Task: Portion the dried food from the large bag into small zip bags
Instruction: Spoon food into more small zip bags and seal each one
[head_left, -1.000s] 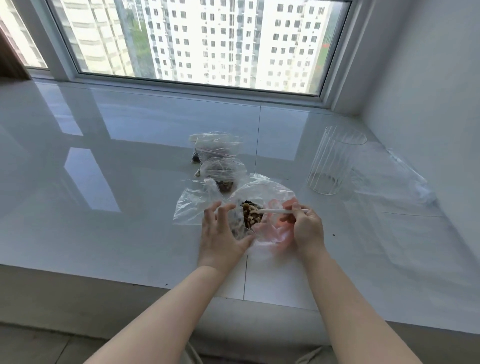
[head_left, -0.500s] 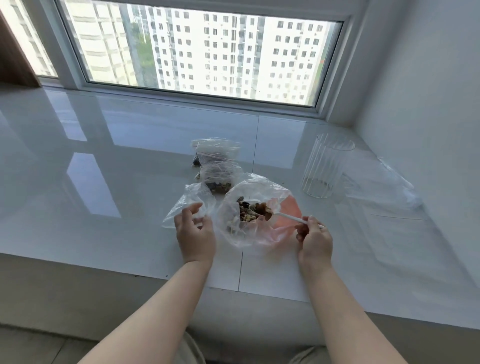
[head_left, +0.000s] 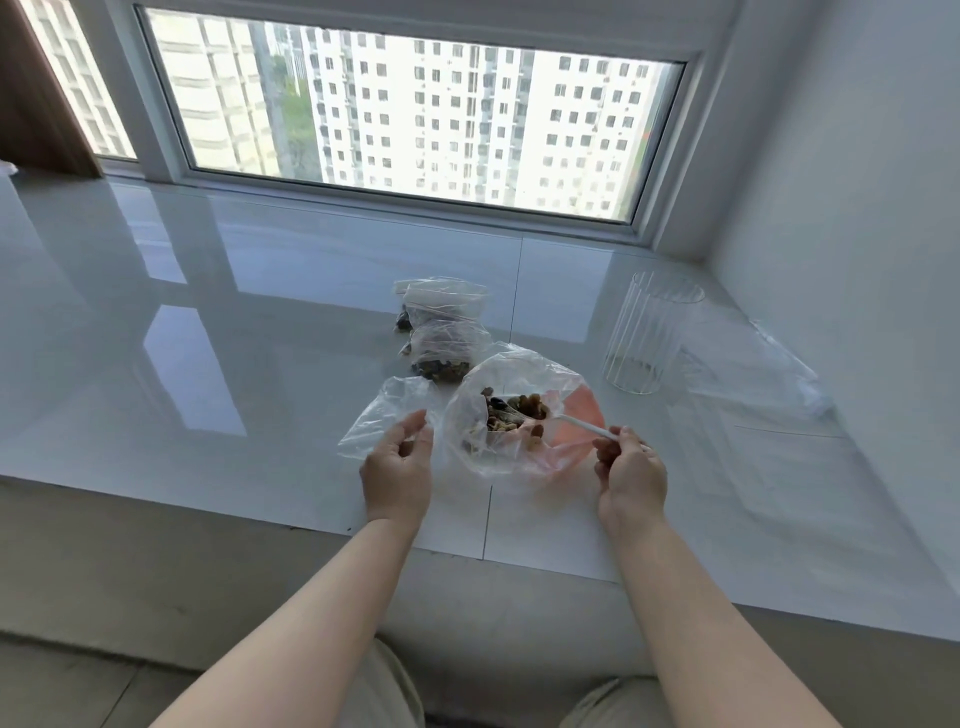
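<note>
The large clear bag (head_left: 506, 457) lies open on the white sill, with brown dried food (head_left: 511, 413) showing in its mouth. My right hand (head_left: 631, 467) pinches the handle of a white spoon (head_left: 582, 425) whose bowl reaches into that bag. My left hand (head_left: 397, 467) grips the near edge of an empty small zip bag (head_left: 384, 415) just left of the large bag. Two filled small zip bags (head_left: 441, 332) lie behind, toward the window.
A clear ribbed glass (head_left: 647, 338) stands to the right, beside a flat pile of clear plastic bags (head_left: 753, 374) near the wall. The glossy white sill (head_left: 208, 364) stretches wide to the left. Its front edge drops off just below my hands.
My left hand left the large bag and moved left onto the empty small zip bag. My right hand drew back to the right with the spoon handle.
</note>
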